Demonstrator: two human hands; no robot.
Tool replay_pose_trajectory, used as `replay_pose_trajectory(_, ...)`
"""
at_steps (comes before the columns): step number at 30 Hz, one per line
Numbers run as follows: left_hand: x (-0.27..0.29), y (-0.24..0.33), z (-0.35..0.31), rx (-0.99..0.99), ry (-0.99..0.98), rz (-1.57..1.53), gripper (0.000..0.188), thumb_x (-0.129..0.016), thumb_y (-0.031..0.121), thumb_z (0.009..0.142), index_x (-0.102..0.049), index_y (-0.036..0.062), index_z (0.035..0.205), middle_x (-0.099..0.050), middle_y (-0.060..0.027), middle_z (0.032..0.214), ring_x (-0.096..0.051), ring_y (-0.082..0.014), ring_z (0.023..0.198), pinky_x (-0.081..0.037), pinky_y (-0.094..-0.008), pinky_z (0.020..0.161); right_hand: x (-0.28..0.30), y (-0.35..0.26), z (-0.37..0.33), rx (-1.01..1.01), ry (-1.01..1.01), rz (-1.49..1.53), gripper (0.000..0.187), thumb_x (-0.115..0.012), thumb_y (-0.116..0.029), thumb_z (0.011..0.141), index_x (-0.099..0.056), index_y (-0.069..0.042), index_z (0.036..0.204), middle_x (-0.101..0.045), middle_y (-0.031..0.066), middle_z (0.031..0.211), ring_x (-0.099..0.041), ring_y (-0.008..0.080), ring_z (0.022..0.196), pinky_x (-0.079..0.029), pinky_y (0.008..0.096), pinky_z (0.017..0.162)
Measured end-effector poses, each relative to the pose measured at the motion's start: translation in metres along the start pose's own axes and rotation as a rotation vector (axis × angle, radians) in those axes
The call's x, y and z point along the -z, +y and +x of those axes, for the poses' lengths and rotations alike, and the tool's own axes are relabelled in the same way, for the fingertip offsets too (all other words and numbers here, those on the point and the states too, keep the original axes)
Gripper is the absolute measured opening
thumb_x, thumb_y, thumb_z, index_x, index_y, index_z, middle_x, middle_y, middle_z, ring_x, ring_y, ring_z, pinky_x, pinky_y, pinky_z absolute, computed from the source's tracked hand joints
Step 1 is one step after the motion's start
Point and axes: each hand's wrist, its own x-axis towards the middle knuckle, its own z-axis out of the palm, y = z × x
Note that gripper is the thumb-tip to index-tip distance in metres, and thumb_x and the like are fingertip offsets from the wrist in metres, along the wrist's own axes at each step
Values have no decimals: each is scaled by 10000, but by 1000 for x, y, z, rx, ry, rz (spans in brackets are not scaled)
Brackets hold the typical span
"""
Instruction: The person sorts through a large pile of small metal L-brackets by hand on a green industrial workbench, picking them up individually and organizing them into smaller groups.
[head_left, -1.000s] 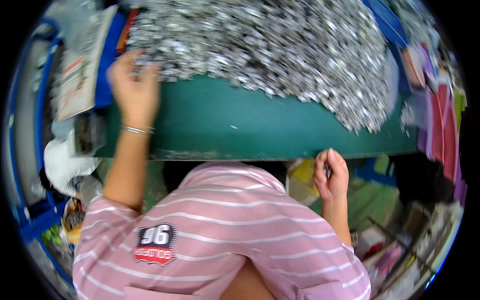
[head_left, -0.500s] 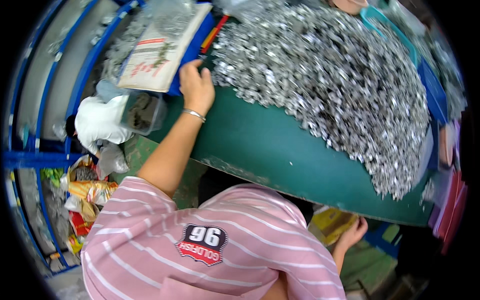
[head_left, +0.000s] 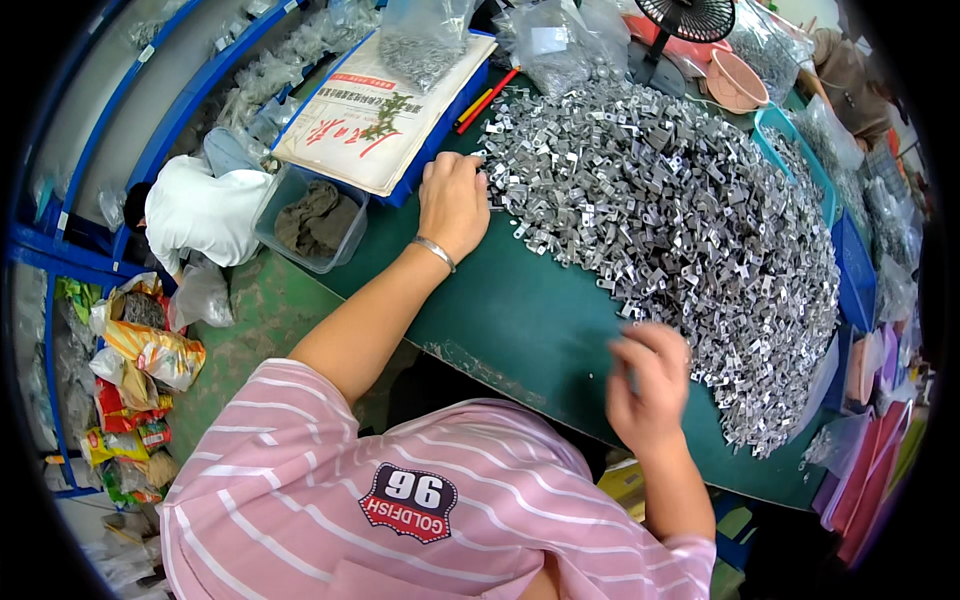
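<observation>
Presently, a heap of small metal brackets spreads over the green surface, from the upper centre to the right of the frame. Near the middle, the left hand has curled fingers at the heap's left edge; whether its grip holds a bracket, I cannot tell. Right of centre, the right hand is blurred beside the heap, so its grip is also unclear.

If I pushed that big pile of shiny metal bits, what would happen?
The pile of metal bits would probably spread and slide, since it's heaped loosely. It likely wouldn't roll away, because the bits look flat and angular.
</observation>
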Motion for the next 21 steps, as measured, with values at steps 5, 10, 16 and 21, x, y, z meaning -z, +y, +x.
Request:
replay_pose_trajectory(5, -31, -11, 12, 122, 60, -158, 361, -421, 282, 935, -551, 23, 1150, -529, -198, 1208, -509, -323, 1099, -393, -411, 925, -97, 4, 107, 345, -107, -335, 362, -518, -115, 771, -557, 23, 1103, -543, 147, 1135, -480, 262, 1155, -287, 472, 1035)
replay_pose_trajectory(10, -30, -18, 20, 153, -42, -254, 281, -414, 265, 928, -613, 97, 1033, -587, -123, 1086, -526, -310, 1028, -388, -406, 905, -166, 41, 149, 329, -117, -711, 365, -501, -187, 781, -582, 16, 1074, -570, 143, 1082, -472, 314, 1125, -342, 466, 958)
replay_pose_trajectory(16, -4, 7, -24, 43, -198, -356, 439, -446, 371, 912, -492, 1, 1143, -525, -166, 1170, -446, -342, 1125, -317, -423, 964, -135, 25, 127, 274, -326, -420, 308, -479, -205, 793, -600, -13, 1002, -580, 114, 923, -485, 274, 906, -346, 425, 836)
replay_pose_trajectory(21, 26, 39, -70, -208, -392, -297, 1006, -586, 610, 751, -217, -105, 1354, -323, -284, 1356, -285, -426, 1289, -202, -480, 1057, -107, 19, 72, 356, -267, -412, 438, -528, -271, 766, -556, 10, 1102, -549, 134, 1069, -477, 293, 1027, -335, 447, 912)
